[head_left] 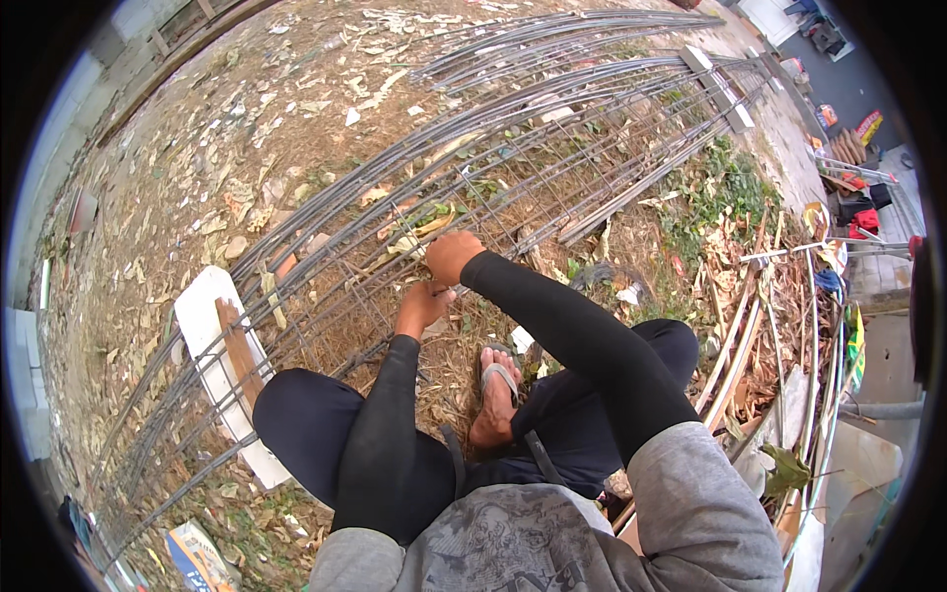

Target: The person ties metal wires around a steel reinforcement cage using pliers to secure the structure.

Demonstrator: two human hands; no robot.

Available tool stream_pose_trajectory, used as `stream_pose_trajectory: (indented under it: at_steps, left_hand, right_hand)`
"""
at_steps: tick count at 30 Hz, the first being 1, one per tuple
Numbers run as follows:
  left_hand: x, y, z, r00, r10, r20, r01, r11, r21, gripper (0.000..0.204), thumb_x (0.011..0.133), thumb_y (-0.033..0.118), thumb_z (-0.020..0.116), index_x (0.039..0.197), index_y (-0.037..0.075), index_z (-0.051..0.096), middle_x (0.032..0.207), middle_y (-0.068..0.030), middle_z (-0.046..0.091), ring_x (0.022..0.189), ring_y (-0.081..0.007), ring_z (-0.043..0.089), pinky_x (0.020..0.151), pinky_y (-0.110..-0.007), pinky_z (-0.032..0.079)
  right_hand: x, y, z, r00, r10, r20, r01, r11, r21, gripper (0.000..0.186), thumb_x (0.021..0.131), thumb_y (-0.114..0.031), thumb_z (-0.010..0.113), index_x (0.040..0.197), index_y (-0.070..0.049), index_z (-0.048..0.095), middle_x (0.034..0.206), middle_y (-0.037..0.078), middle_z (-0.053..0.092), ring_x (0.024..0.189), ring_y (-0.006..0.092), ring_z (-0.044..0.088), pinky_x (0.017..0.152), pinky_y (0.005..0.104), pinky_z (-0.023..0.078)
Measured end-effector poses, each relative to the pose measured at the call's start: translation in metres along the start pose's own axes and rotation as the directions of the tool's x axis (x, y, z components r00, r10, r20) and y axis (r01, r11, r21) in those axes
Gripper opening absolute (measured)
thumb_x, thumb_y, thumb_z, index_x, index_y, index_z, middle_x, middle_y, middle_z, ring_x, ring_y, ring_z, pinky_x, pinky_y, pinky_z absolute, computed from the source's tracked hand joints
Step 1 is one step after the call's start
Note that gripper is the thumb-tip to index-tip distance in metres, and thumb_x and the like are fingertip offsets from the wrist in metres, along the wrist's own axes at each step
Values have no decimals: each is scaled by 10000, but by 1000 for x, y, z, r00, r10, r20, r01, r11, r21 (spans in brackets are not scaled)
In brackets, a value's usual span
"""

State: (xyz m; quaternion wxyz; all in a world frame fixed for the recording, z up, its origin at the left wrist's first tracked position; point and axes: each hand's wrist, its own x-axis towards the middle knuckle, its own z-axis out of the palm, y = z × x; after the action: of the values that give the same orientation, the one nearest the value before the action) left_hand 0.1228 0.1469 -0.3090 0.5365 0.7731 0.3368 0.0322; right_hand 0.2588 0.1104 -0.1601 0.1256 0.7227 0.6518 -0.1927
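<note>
A long cage of steel reinforcing bars (365, 197), with crosswise ties, runs from the lower left to the upper right in front of me. My right hand (454, 257) is closed at the near bars, its knuckles facing up. Just below it and to its left, my left hand (422, 308) is closed too, fingertips pinched together close to the right hand. A short dark piece shows at the left fingertips, too small to name. The fingers hide what the right hand grips.
A white board (204, 308) with a wooden strip (237, 347) lies under the cage's left end; another pale board (718, 89) crosses its far end. More loose bars (572, 30) lie beyond. Sticks (730, 370) and clutter are at right. Dry leaves cover the ground around my sandalled foot (496, 390).
</note>
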Motion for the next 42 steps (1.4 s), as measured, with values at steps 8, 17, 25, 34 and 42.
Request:
stream_pose_trajectory:
  at_steps: [8, 17, 25, 34, 42]
  left_hand:
    - [7, 18, 1, 981, -67, 180, 73, 997, -29, 376, 891, 319, 719, 1088, 1, 754, 810, -135, 725, 717, -212, 670, 722, -398, 508]
    - [4, 29, -4, 971, -132, 201, 134, 991, 4, 400, 861, 358, 733, 1103, 43, 774, 852, -115, 740, 721, -187, 666, 729, -396, 509]
    - [2, 27, -6, 968, -128, 218, 137, 990, -27, 385, 873, 343, 740, 1108, 40, 774, 876, -86, 753, 732, -170, 661, 733, -383, 517]
    - [-9, 57, -7, 955, -165, 246, 205, 968, -148, 330, 916, 279, 721, 1084, -4, 733, 911, -40, 718, 784, -128, 595, 743, -314, 479]
    - [-1, 10, -33, 976, -137, 170, 149, 987, -59, 335, 855, 332, 771, 1044, 56, 784, 816, -88, 751, 699, -164, 682, 710, -359, 540]
  right_hand:
    - [-8, 41, 37, 961, 236, 147, -273, 898, 344, 529, 710, -434, 830, 1028, -17, 760, 1090, 225, 730, 1039, 377, 711, 883, 472, 576]
    - [-26, 30, 42, 898, 421, 126, -414, 715, 564, 405, 756, -278, 765, 1023, 25, 738, 1105, 254, 718, 1045, 398, 703, 896, 473, 567]
    - [-33, 20, 67, 858, 512, -33, -341, 617, 709, 359, 800, -272, 673, 851, 80, 723, 897, 315, 699, 882, 446, 703, 799, 486, 558]
    - [-73, 3, 140, 803, 592, -67, 28, 75, 997, 336, 917, -247, 670, 1049, 54, 741, 894, 99, 737, 802, 132, 640, 725, 334, 524]
    - [-56, -27, 129, 848, 530, -22, -1, 43, 999, 472, 986, -309, 615, 1296, 45, 576, 983, 103, 588, 823, 166, 553, 691, 318, 446]
